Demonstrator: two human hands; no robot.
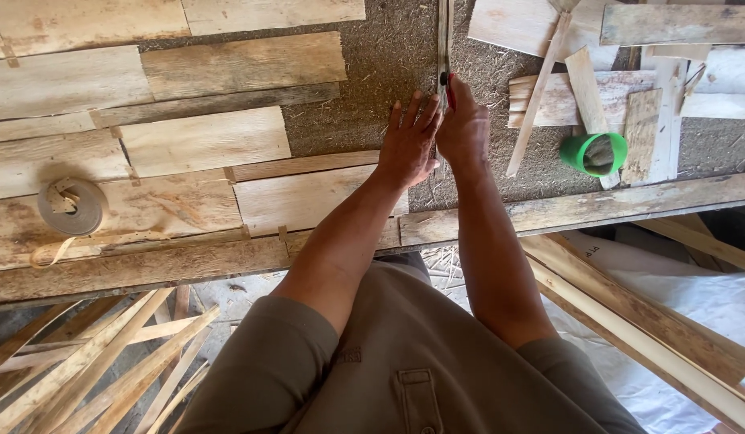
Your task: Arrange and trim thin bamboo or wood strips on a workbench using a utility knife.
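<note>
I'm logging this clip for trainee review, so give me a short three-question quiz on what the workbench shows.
1. True or false: the left hand lies flat on the board beside the right hand.
2. What does the green cup rest on? A) the floor B) the workbench C) the roll of tape
3. Fill in: the right hand's fingers grip a tool with a ___ handle against the long narrow strip.

Key: 1 true; 2 B; 3 red.
</note>
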